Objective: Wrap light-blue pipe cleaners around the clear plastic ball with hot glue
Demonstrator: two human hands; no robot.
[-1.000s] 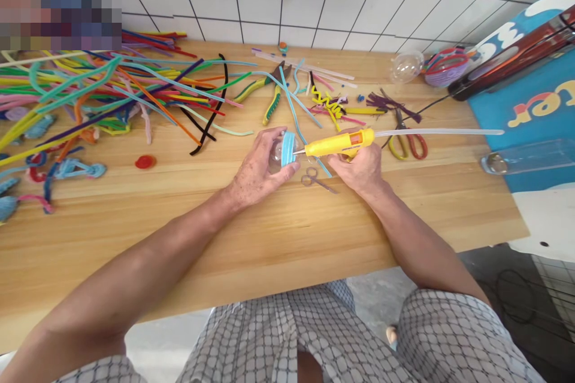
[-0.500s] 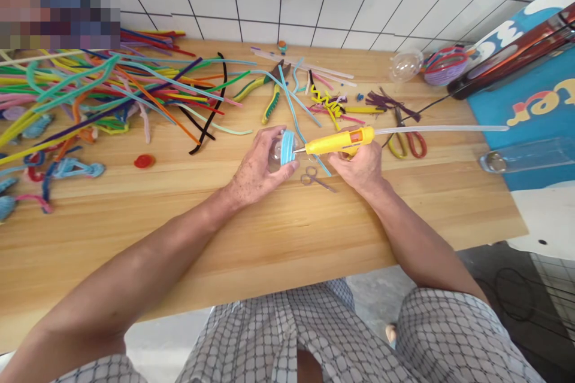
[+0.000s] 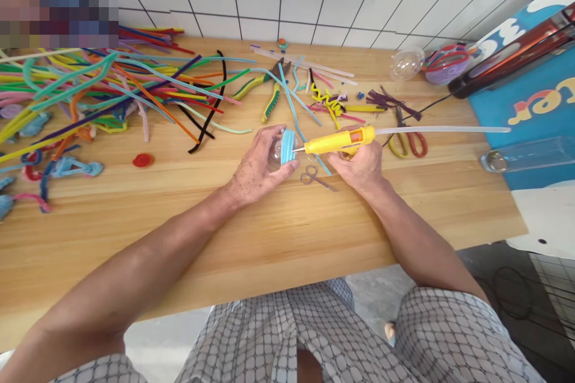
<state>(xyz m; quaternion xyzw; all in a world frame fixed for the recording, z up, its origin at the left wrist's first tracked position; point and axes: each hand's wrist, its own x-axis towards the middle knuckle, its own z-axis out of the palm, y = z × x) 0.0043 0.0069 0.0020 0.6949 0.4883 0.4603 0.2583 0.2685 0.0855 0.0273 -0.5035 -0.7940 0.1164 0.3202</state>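
Note:
My left hand (image 3: 258, 164) is closed around a clear plastic ball (image 3: 275, 152) with light-blue pipe cleaner (image 3: 288, 147) wound round it in a band. In my right hand (image 3: 359, 163) is a yellow hot glue gun (image 3: 339, 141), gripped by its handle. The gun's metal nozzle meets the right edge of the blue band, and a long clear glue stick (image 3: 442, 130) sticks out of its back. Small scissors (image 3: 317, 177) lie on the table between my hands. A loose light-blue pipe cleaner (image 3: 291, 109) runs behind them, partly hidden by the gun.
A heap of coloured pipe cleaners (image 3: 108, 87) covers the left side. Green-and-yellow pliers (image 3: 271, 102), a red cap (image 3: 143, 160) and red-and-yellow-handled scissors (image 3: 417, 144) lie about. At the right are a clear ball (image 3: 406, 63), a purple woven ball (image 3: 444, 66) and a clear bottle (image 3: 534, 155).
Almost nothing differs. Both hands, the ball and the glue gun keep their places, with the nozzle still at the blue band; the view has shifted very slightly.

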